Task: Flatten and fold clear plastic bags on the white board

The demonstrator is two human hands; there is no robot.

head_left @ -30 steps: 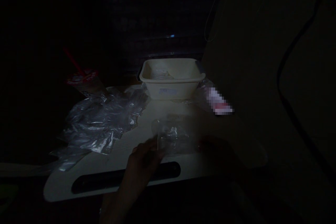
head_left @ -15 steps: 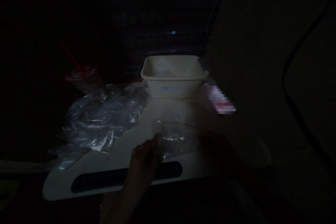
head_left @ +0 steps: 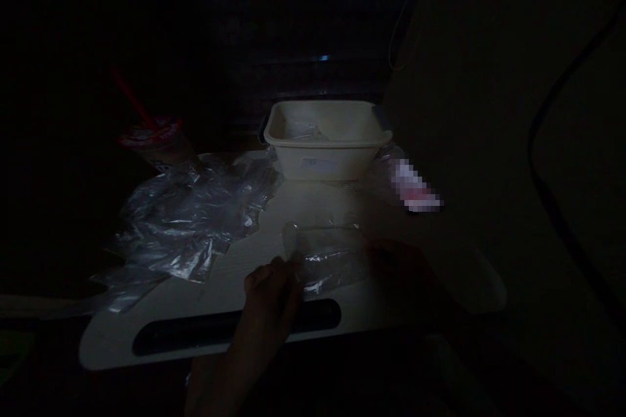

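The scene is very dark. A clear plastic bag (head_left: 330, 260) lies on the white table (head_left: 235, 277) near its front. My left hand (head_left: 274, 287) has its fingers closed on the left edge of this bag. My right hand (head_left: 396, 264) is at the bag's right edge, deep in shadow; its fingers are too dark to make out. A heap of crumpled clear plastic bags (head_left: 190, 221) covers the left part of the table. Behind the bag stands a cream plastic basket (head_left: 332, 159) with some clear plastic inside.
A lidded cup (head_left: 163, 146) with a red straw stands behind the heap at the left. A blurred white and red item (head_left: 415, 189) is right of the basket. A dark slot (head_left: 195, 332) runs along the table's front edge. A dark cable (head_left: 548, 202) hangs at the right.
The view has shifted very slightly. The highlights on the bag between my hands have changed a little; both hands stay in nearly the same place.
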